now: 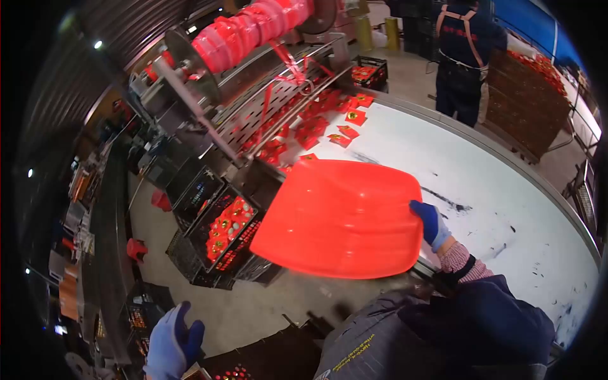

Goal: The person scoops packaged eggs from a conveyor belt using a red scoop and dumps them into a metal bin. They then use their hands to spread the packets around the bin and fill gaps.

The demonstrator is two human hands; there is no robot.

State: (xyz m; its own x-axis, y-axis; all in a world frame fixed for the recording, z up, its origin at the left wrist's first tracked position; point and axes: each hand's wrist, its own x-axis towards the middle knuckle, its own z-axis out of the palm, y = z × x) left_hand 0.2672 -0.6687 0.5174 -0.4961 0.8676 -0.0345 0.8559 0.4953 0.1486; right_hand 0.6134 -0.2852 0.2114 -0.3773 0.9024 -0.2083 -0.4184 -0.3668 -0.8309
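A wide red plastic scoop (345,218) is in my right hand (432,225), whose blue-gloved fingers close on its right edge. The scoop hangs over the near edge of a white table (468,177). Low at the left, my left hand (174,342), in a blue glove, has thumb and fingers apart and holds nothing. Small red packets (310,132) lie on the table's far left part, beside a perforated metal rack.
A black crate of red packets (231,231) stands left of the scoop. Above the rack hangs a roller wrapped in red material (247,31). A person (462,63) stands behind the table beside a large brown bin (525,101). Another crate (369,73) sits at the back.
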